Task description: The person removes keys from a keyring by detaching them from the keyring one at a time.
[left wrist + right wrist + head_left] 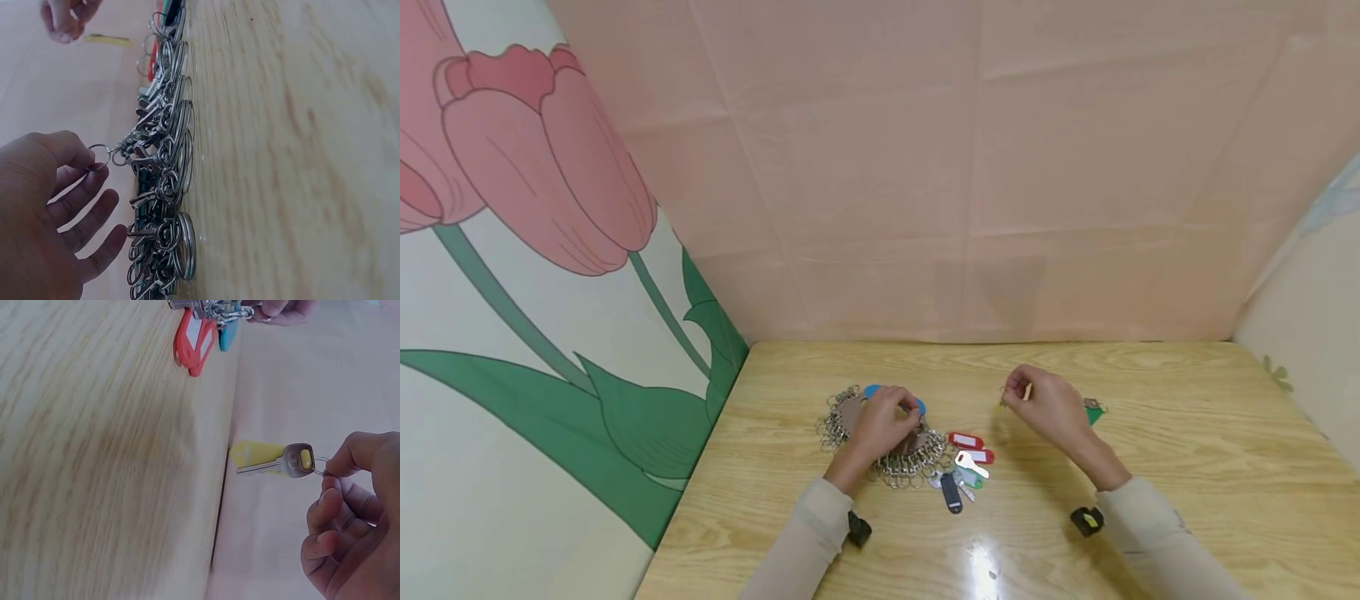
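My left hand [880, 425] is over a large ring-shaped bunch of metal clasps [917, 458]. In the left wrist view its thumb and forefinger pinch a small split ring [100, 146] joined to one of the clasps, the other fingers spread loosely. To the right, above the table, my right hand [1047, 410] pinches another split ring [321, 464] between thumb and forefinger. A silver key [296, 461] and a yellow key tag [250, 451] hang from that ring, well apart from the bunch.
Beside the bunch lie red key tags [965, 440], a silver key [973, 463], a light green tag [968, 478] and a dark tag [952, 493]. A green item [1093, 412] is partly hidden behind my right hand. A pink-beige covered wall [880, 250] borders the wooden table [1195, 450].
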Tool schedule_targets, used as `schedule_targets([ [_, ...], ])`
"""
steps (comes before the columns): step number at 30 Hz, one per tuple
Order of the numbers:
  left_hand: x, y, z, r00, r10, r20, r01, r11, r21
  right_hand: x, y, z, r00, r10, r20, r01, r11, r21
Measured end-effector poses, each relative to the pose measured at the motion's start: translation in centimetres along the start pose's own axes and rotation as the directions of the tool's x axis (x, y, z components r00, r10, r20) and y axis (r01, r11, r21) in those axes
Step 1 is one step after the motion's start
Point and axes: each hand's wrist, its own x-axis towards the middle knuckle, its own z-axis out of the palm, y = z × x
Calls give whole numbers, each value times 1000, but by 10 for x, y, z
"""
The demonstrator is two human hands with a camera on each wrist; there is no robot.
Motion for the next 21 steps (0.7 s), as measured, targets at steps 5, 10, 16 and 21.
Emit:
schedule_targets([
  [5, 0, -1, -1, 1000, -7, 8, 7, 1000, -3, -1, 4, -6, 1000, 13, 9, -13, 1000, -2],
  [10, -1, -2, -2, 1000, -9, 16, 8, 1000, 7, -1, 8, -12, 1000, 21, 17, -21, 1000, 8],
  [16, -1, -4, -2, 1000, -7, 22, 7, 1000, 13, 0, 11, -18, 1000, 24, -4, -24, 1000, 2],
  [21, -2, -6, -3, 1000, -4, 20, 3, 1000, 17, -1, 16, -23, 999, 36, -10, -36, 999, -7],
])
